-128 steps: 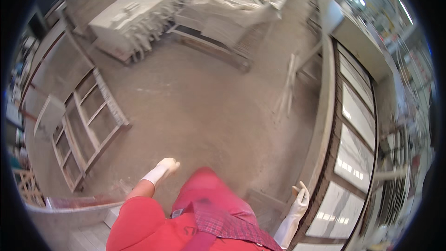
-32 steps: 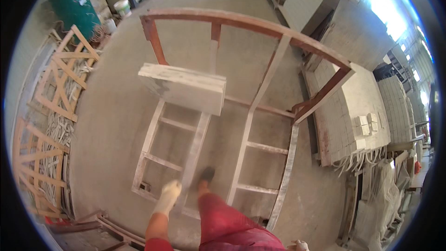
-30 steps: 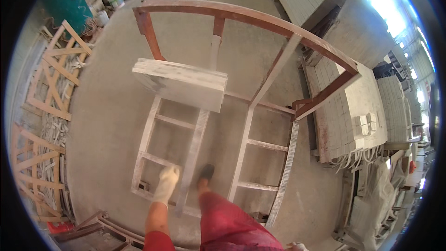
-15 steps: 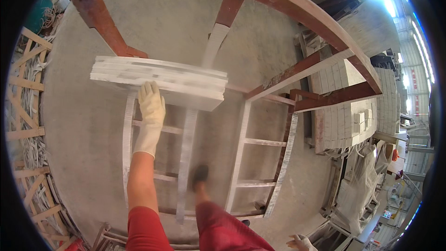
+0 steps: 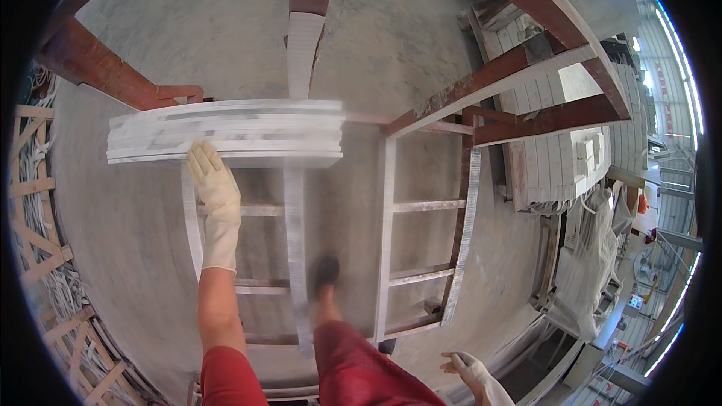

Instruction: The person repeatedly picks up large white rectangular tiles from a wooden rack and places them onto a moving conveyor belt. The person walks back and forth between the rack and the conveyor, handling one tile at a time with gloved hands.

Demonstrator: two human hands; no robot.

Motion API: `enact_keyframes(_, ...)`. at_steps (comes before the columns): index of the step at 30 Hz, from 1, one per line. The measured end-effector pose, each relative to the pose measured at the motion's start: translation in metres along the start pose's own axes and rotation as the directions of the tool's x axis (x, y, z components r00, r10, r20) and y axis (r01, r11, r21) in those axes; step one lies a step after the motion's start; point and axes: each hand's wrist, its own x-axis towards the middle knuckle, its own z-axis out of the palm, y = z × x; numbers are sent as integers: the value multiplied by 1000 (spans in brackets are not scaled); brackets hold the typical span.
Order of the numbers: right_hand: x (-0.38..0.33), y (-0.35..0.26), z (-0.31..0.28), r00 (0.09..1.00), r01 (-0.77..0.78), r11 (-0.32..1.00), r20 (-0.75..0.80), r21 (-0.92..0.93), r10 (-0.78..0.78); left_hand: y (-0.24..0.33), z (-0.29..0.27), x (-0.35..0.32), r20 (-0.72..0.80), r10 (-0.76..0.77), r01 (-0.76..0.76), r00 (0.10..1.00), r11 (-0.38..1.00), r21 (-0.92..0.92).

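Note:
A stack of flat white slabs with grey streaks (image 5: 248, 126) stands on a red-brown metal rack (image 5: 294, 240), its long edges facing me. My left hand (image 5: 213, 180), in a cream rubber glove, rests its outstretched fingers against the stack's near edge, left of the middle. Nothing is gripped in it. Down at the lower right is my right hand (image 5: 470, 371), gloved alike, held away from the rack with its fingers loosely apart and nothing in them.
A second ladder-like rack section (image 5: 385, 240) stands to the right, under red-brown frame bars (image 5: 481, 98). Crated slabs (image 5: 534, 169) line the right side. Wooden lattice crates (image 5: 34, 188) with pale strips stand at far left. My shoe (image 5: 327, 271) is between the rack rails.
The view has shifted, so the stack appears further left and squarer to me. My left hand still touches its near edge; my right hand has come further into view.

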Motion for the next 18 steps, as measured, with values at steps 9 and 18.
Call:
enact_keyframes(9, 7, 18, 3, 998, 45, 999, 52, 23, -47, -47, -38, 12, 397, 284, -369, 873, 916, 156)
enact_keyframes(18, 29, 60, 2, 996, 39, 995, 82, 91, -46, -102, 14, 38, 857, 148, -522, 493, 838, 156)
